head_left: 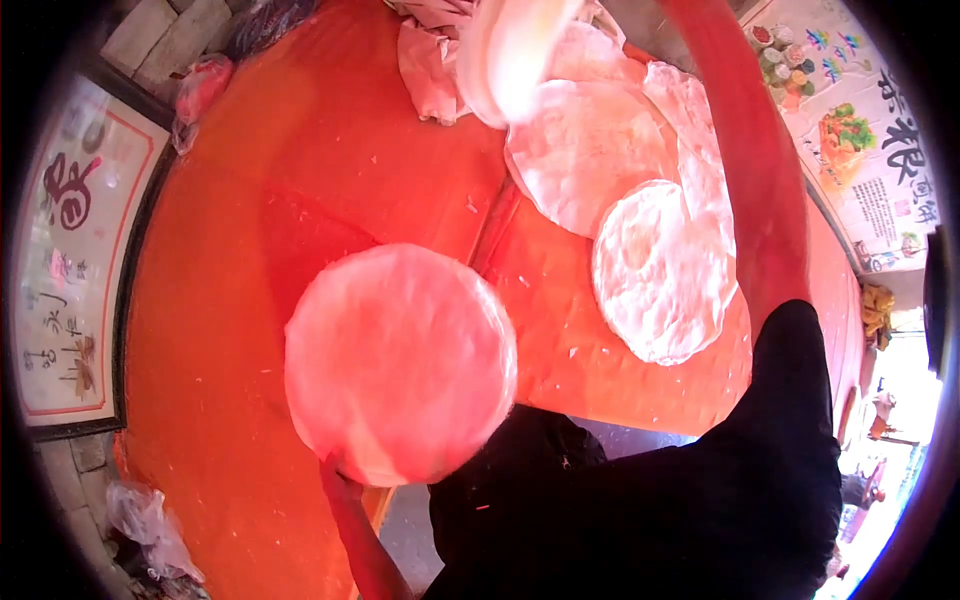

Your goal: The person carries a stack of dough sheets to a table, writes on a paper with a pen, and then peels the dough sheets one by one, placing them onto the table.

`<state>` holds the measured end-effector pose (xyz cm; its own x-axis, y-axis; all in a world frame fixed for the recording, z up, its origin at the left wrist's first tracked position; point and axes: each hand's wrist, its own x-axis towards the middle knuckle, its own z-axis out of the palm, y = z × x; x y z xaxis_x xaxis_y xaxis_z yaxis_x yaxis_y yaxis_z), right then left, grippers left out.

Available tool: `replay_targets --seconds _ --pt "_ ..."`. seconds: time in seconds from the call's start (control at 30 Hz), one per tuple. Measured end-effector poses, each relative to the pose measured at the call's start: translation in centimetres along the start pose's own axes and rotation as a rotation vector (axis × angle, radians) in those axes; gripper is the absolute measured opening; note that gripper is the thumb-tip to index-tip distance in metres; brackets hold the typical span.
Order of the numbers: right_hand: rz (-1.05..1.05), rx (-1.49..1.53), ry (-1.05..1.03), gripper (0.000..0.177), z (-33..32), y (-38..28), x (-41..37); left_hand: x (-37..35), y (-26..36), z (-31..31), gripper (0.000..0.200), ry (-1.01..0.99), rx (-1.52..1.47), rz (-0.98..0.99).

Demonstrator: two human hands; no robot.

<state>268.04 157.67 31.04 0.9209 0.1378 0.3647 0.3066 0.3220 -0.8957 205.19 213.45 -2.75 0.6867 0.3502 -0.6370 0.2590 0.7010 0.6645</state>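
Observation:
A large round pale flatbread [400,350] is above the orange table, near my body. My left hand [342,478] holds its lower edge, with most of the fingers hidden beneath it. My right forearm [750,150] reaches up past the top edge of the view, and the hand at its end is out of frame. Beside that arm lies a second round flatbread [662,272], overlapping a wider pale sheet [590,150]. A bright, blurred white shape [510,60] is at the top, too smeared to identify.
Crumpled pale cloth [430,70] lies at the far side of the orange table [220,350]. A framed sign [85,250] stands along the left, with a plastic bag [155,530] below it. At the right is a printed poster [850,130]. Small crumbs dot the tabletop.

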Motion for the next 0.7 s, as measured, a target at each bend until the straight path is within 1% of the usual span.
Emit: replay_targets --seconds 0.07,0.17,0.2,0.23,0.27,0.3,0.33,0.37,0.4,0.47,0.5,0.53,0.57,0.6,0.7 --pt "0.028 -0.186 0.112 0.007 -2.2 2.2 -3.3 -0.1 0.0 -0.1 0.047 0.003 -0.002 -0.017" --pt "0.269 -0.326 0.306 0.012 -7.8 10.2 -11.3 -0.7 0.6 1.3 0.048 -0.022 0.004 -0.059" --pt "0.366 -0.323 0.367 0.014 -9.7 13.5 -14.3 0.0 0.1 -0.1 0.050 -0.071 -0.014 -0.043" --pt "0.450 -0.287 0.415 0.016 -11.1 16.7 -17.2 1.3 -0.7 -3.1 0.052 -0.119 -0.027 -0.029" --pt "0.503 -0.217 0.443 0.018 -11.3 19.1 -20.2 1.8 -0.9 -5.0 0.054 -0.167 -0.040 -0.019" --pt "0.537 -0.130 0.440 0.020 -11.1 21.3 -22.6 1.1 -0.4 -4.6 0.057 -0.186 -0.046 -0.035" --pt "0.546 -0.051 0.393 0.022 -9.8 22.8 -24.8 -0.1 0.6 -2.4 0.060 -0.206 -0.058 -0.047" --pt "0.591 -0.076 0.320 0.026 -5.5 23.1 -27.0 -1.3 1.7 -0.5 0.062 -0.225 -0.066 -0.059" --pt "0.623 -0.153 0.188 0.030 0.6 21.7 -29.8 -2.2 2.8 0.9 0.066 -0.226 -0.010 -0.011" --pt "0.679 -0.346 -0.136 0.038 13.8 17.6 -35.9 -4.2 4.6 3.9 0.066 -0.232 0.096 0.056" --pt "0.668 -0.416 -0.316 0.042 19.9 15.7 -38.8 -5.2 5.3 5.3 0.067 -0.235 0.139 0.087" --pt "0.594 -0.467 -0.471 0.046 24.8 14.0 -41.0 -5.7 5.8 6.4 0.067 -0.245 0.170 0.116" --pt "0.482 -0.497 -0.571 0.051 29.1 12.2 -42.9 -6.0 6.2 7.4 0.068 -0.259 0.202 0.144" --pt "0.267 -0.518 -0.601 0.049 32.5 11.3 -44.1 -6.2 6.5 8.0 0.068 -0.272 0.229 0.159" --pt "0.183 -0.615 -0.627 0.041 36.6 12.5 -46.7 -5.8 6.7 8.9 0.069 -0.312 0.275 0.176"
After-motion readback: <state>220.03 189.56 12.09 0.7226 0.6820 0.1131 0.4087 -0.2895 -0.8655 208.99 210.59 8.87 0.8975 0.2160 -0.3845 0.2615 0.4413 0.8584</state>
